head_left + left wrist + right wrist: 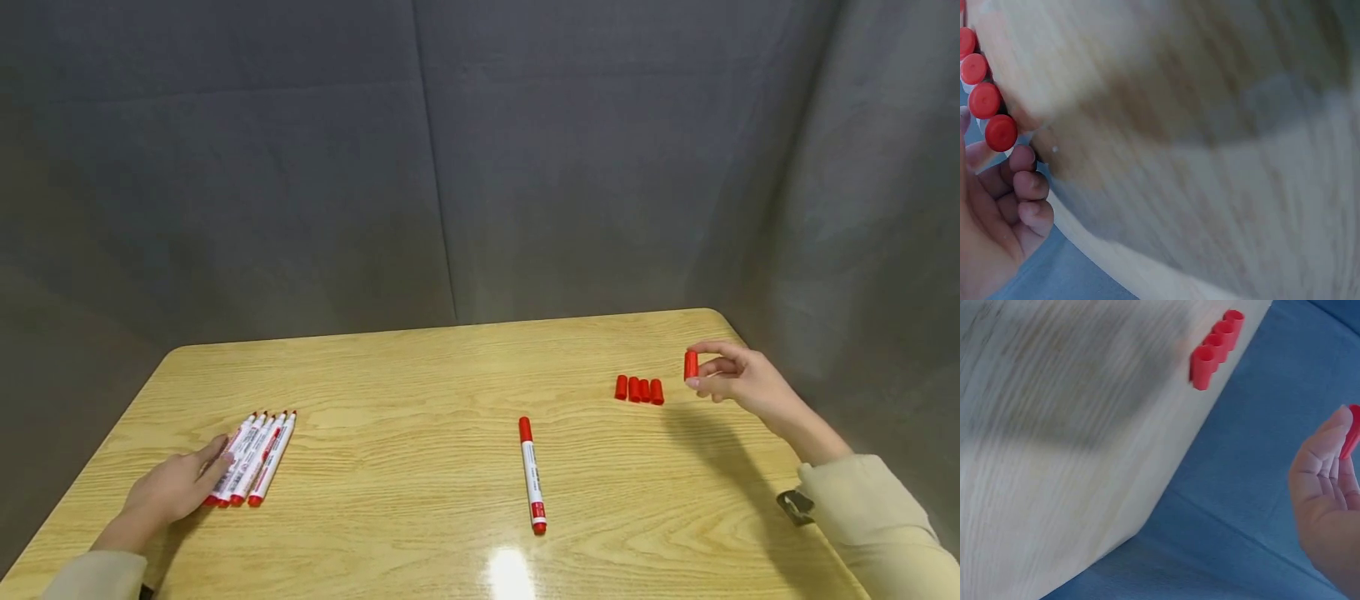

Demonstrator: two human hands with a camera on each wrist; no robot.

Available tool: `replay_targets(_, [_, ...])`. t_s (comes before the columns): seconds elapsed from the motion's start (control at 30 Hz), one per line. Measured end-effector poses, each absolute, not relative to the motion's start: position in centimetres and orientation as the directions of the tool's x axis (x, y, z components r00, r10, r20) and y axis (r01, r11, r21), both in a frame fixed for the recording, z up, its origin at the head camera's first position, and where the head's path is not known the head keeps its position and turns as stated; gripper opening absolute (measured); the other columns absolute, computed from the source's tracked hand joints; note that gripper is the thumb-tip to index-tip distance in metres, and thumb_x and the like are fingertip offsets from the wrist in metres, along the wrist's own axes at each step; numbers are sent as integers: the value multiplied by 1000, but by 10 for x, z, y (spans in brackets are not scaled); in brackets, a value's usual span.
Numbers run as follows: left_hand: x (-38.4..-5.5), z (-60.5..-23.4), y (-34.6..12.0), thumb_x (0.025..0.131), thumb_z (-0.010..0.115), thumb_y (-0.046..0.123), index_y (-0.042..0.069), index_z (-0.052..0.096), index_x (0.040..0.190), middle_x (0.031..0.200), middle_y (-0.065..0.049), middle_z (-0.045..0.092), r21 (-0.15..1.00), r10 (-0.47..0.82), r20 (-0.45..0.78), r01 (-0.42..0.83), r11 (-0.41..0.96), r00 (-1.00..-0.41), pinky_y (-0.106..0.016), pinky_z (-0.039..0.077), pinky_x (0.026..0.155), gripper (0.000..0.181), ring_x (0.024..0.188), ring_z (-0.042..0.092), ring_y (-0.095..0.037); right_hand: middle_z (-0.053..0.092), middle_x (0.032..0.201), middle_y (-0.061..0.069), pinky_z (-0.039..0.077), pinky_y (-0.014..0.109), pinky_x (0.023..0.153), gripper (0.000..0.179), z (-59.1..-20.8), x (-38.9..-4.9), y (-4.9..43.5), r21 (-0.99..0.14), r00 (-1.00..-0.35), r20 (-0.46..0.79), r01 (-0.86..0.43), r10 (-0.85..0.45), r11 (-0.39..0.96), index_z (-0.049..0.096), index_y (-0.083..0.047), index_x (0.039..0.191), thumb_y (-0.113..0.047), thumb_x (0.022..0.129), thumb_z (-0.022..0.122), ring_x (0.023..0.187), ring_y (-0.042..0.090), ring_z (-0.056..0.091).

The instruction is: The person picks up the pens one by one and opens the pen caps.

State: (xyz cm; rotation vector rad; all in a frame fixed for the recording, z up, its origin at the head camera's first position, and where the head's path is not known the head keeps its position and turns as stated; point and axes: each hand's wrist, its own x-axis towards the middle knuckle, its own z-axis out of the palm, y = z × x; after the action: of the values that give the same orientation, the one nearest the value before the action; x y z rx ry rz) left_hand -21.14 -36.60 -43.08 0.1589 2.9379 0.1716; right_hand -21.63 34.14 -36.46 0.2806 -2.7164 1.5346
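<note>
On the left, several uncapped red markers (258,467) lie side by side, tips pointing away, red ends nearer me. My left hand (176,487) is at the leftmost one, thumb and forefinger around its barrel. The left wrist view shows the markers' round red ends (985,100) beside the curled fingers (1032,185); much of the leftmost barrel is hidden. My right hand (750,385) pinches a red marker cap (691,365) upright between thumb and forefinger, raised over the table's right side. Left of it stand several more red caps (634,389) in a row, hollow ends up (1204,365).
One capped red marker (532,475) lies lengthwise near the middle of the wooden table (390,400). Behind the table's far edge hangs a dark grey curtain (300,183), which continues along the right side.
</note>
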Motion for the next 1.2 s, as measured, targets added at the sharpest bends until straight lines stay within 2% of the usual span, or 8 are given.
replay_targets(0.13, [-210,-427,-367,97,21,50,-10,31,134,113,-38,48,105,112,-203,92,990,-973,-57,43,70,72,98,50,-52,60,87,7,49,29,60,54,-373,-224,344,-851,-987,32,-110,-159,514,40,9,128,-7,83,65,71,16,61])
replay_targets(0.27, [-208,-420,-367,98,20,47,-11,28,135,111,-40,48,97,102,-159,87,991,-982,-57,44,66,70,93,52,-52,58,90,15,49,31,60,54,-384,-232,347,-852,-981,-32,-74,-193,518,38,11,129,-3,83,62,72,18,61])
replay_targets(0.4, [-204,-410,-363,98,21,45,-9,21,138,101,-41,51,120,82,-99,70,990,-992,-50,45,53,67,78,57,-48,57,92,19,49,32,59,55,-392,-239,349,-837,-975,-70,-58,-212,544,37,12,129,-4,83,62,71,20,59])
replay_targets(0.47, [-201,-403,-359,98,21,46,-7,17,140,89,-36,56,137,76,-86,64,988,-993,-43,42,46,67,68,58,-39,56,93,19,48,33,59,56,-395,-241,349,-826,-974,-83,-50,-209,561,38,13,128,-6,83,64,71,20,58])
replay_targets(0.53, [-199,-397,-356,98,22,45,-5,15,142,75,-26,57,157,78,-69,67,985,-994,-38,38,42,67,60,55,-30,56,93,20,48,32,59,55,-396,-242,349,-816,-975,-90,-44,-202,576,39,13,127,-7,82,64,70,21,58])
replay_targets(0.67, [-194,-386,-349,98,22,45,-2,12,144,60,-6,50,180,88,-15,83,980,-996,-33,32,41,66,51,46,-21,57,90,17,48,32,57,55,-398,-245,349,-797,-974,-95,-48,-203,602,40,15,125,-9,82,66,70,20,59])
replay_targets(0.9, [-183,-370,-338,99,26,39,0,14,145,52,0,39,216,107,77,121,969,-991,-30,27,38,61,42,33,-15,61,89,14,50,33,60,55,-405,-250,351,-799,-959,-163,-10,-232,601,40,16,123,-9,82,66,73,20,61])
replay_targets(1.2, [-174,-355,-321,99,31,36,2,17,145,51,2,37,239,133,137,163,957,-982,-29,25,38,59,41,30,-14,60,82,10,47,30,55,52,-415,-254,353,-801,-935,-238,36,-263,597,40,16,121,-7,82,64,69,21,59])
